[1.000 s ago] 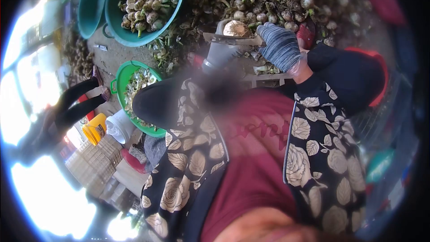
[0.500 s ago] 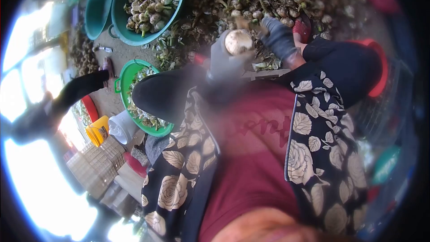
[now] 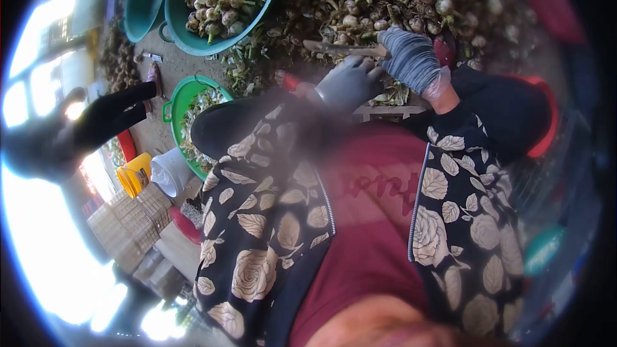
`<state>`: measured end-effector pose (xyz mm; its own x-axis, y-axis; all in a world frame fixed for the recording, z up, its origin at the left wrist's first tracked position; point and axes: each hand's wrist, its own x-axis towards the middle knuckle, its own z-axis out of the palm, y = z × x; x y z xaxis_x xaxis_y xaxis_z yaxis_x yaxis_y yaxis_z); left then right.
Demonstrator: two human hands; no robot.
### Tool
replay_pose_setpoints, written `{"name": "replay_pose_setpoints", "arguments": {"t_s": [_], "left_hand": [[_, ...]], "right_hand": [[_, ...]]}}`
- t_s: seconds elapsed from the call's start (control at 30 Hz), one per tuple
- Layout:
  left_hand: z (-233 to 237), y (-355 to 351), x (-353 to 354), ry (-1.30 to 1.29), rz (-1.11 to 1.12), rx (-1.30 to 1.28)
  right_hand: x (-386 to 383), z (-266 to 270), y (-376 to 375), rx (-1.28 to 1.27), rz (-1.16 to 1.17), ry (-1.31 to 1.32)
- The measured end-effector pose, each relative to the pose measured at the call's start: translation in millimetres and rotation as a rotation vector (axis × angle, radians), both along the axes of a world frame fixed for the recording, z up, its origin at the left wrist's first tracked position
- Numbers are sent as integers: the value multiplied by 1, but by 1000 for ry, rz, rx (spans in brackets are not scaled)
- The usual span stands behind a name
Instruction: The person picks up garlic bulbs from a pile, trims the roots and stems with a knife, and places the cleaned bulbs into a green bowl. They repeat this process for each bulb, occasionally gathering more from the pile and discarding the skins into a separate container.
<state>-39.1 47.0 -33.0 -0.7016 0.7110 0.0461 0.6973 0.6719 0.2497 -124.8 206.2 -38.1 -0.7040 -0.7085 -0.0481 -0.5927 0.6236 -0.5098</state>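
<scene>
My left hand (image 3: 350, 83), in a grey glove, is in front of my lap with its back toward me and its fingers curled. What it holds, if anything, is hidden behind it. Striped grey cloth covers my right hand (image 3: 411, 58), which grips a knife (image 3: 340, 47). The brownish blade points left, just above my left fingers. Beyond both hands lies a large heap of soil-stained, garlic-like bulbs (image 3: 360, 6) with stalks. Loose trimmings (image 3: 392, 95) lie beneath the hands, beside a low wooden edge (image 3: 392, 112).
A teal tub (image 3: 193, 42) of trimmed bulbs stands at the upper left. Near my left knee is a green basin (image 3: 182, 93) of peelings. A yellow bucket (image 3: 134, 177) and a white bucket (image 3: 170, 173) stand farther left. Another person (image 3: 96, 122) is at the far left.
The pale bulb that showed in my left hand is out of sight, and that hand has turned over and shifted right. The knife, blurred before, now shows clearly. The other person has shifted slightly.
</scene>
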Motion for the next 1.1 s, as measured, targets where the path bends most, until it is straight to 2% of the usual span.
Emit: {"name": "replay_pose_setpoints", "arguments": {"t_s": [0.07,0.1,0.13,0.23,0.3,0.33,0.37,0.43,0.47,0.5,0.53,0.57,0.6,0.63,0.67,0.73,0.77,0.83,0.87,0.93,1.0,1.07,1.1], "left_hand": [[-31,3,3,-133,-86,-157],[-29,3,-3,-200,-129,-240],[-24,0,-5,-144,-209,-285],[-9,-33,-21,-23,-274,-578],[-2,-81,-43,19,76,-615],[9,-112,-57,150,268,-576],[18,-134,-72,280,461,-532],[26,-148,-98,32,687,-482],[28,-157,-109,-91,811,-458],[8,-153,-125,-364,951,-229],[-33,-152,-137,-421,1026,-39],[-73,-150,-149,-467,1095,158],[-101,-140,-171,-623,1264,275],[-138,-134,-188,-603,1389,464],[-171,-132,-208,-664,1527,518],[-182,-119,-238,-712,1724,560],[-185,-107,-250,-584,1873,463],[-187,-96,-265,-471,2019,388],[-188,-95,-270,-449,2032,395],[-191,-93,-267,-411,2065,394],[-287,-119,-258,-290,1951,515],[-338,-133,-244,-242,1805,637],[-330,-140,-226,-289,1665,733]], "right_hand": [[1,1,-8,96,74,-48],[-1,-2,-12,140,111,-72],[-4,-10,-13,201,91,-132],[-22,-39,17,464,-170,-399],[-29,-53,40,340,-388,-350],[-31,-57,45,279,-485,-317],[-31,-58,44,69,-624,-451],[-21,-50,36,-370,-873,-716],[-14,-55,39,-391,-986,-794],[-9,-68,45,-428,-1067,-873],[-12,-79,35,-479,-1108,-965],[-15,-43,15,-700,-1197,-1114],[-22,-37,6,-722,-1118,-1144],[-24,-35,4,-735,-1060,-1167],[-27,-32,6,-733,-1032,-1181],[-30,-36,11,-714,-1044,-1193],[-34,-36,9,-670,-1084,-1198],[-37,-29,-2,-594,-1184,-1196],[-39,-19,-6,-477,-1266,-1279],[-37,-23,-9,-517,-1250,-1343],[-34,-20,-9,-466,-1217,-1327],[-32,-24,-9,-513,-1091,-1207],[-27,-31,-6,-527,-1045,-1144]]}}
